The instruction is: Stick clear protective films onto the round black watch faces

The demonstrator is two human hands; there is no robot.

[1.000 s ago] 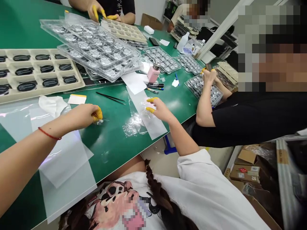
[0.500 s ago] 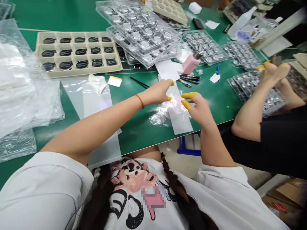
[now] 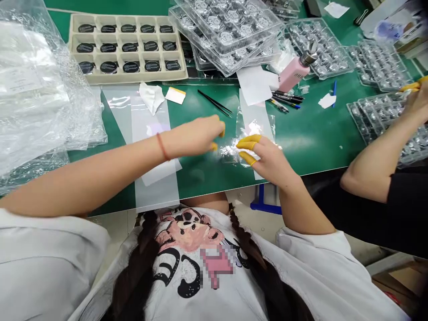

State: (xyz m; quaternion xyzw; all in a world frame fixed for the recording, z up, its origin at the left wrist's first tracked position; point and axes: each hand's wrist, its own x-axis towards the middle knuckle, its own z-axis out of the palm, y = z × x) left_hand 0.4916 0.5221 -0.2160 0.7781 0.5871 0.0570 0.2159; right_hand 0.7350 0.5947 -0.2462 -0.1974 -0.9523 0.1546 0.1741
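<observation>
My left hand (image 3: 197, 136), blurred and wearing yellow finger cots, hovers with its fingers apart beside a crumpled transparent plastic bag (image 3: 230, 154) on the green table (image 3: 310, 142). The bag lies on a long white film strip (image 3: 254, 118). My right hand (image 3: 265, 160) comes in from the other side, and its yellow-capped thumb and forefinger appear to pinch the bag's edge. Under my left forearm lie translucent film sheets (image 3: 150, 129).
A beige tray of round black discs (image 3: 127, 79) stands at the back left, beside a heap of plastic bags (image 3: 33, 84). Tweezers (image 3: 214, 101), pens (image 3: 284, 100), a pink bottle (image 3: 294, 73) and stacked blister trays (image 3: 227, 38) lie ahead. A co-worker's arm (image 3: 368, 178) enters at right.
The view has tilted down and shifted. My hands have closed in on the plastic bag, and my right thumb and forefinger have moved from above it to its edge.
</observation>
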